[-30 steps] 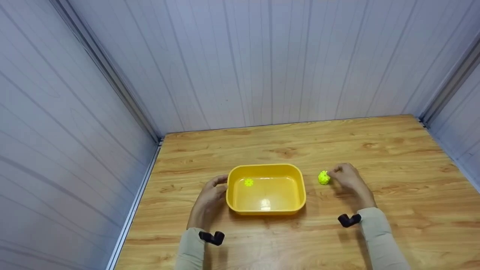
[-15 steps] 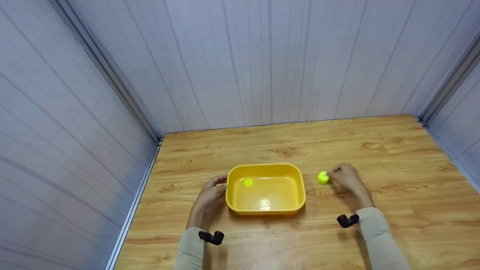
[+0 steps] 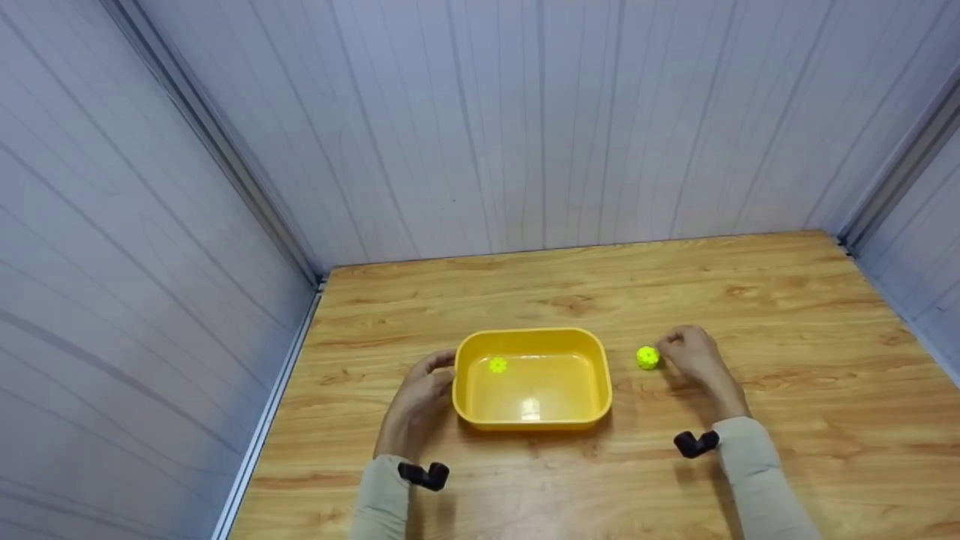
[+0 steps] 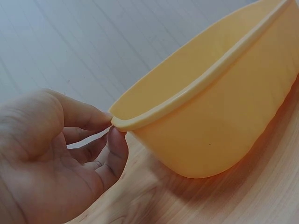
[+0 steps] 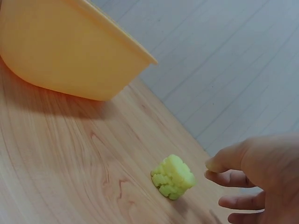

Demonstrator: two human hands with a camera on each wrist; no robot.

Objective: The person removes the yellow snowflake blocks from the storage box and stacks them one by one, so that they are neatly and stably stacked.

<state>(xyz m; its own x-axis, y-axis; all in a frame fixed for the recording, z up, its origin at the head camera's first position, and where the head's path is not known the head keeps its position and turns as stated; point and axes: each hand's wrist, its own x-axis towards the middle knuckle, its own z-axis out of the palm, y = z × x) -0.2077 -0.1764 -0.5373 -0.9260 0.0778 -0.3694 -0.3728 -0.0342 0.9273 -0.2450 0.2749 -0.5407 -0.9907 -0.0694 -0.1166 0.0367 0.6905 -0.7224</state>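
Observation:
My left hand (image 3: 421, 386) pinches the left rim of a yellow plastic basin (image 3: 551, 425), thumb and fingers meeting at the lip in the left wrist view. Inside the basin, toward its far left, lies a flat neon-yellow flower-shaped piece (image 3: 497, 364). Right of the basin stands a small stack of neon-yellow flower-shaped pieces (image 5: 173, 177) on the table. Just beside it hovers my right hand (image 5: 257, 179), apart from the stack. Its thumb and index tips are close together, the other fingers are loosely bent, and nothing shows between them.
The wood-grain table (image 3: 570, 292) meets pale panel walls (image 3: 480, 135) at the back and both sides. Dark wrist cameras jut from both sleeves, inward over the table. A gap of bare table separates basin and stack.
The top of the stack has settled slightly lower, and the right fingertips have come off it, leaving a small gap. The left hand and the basin stay put.

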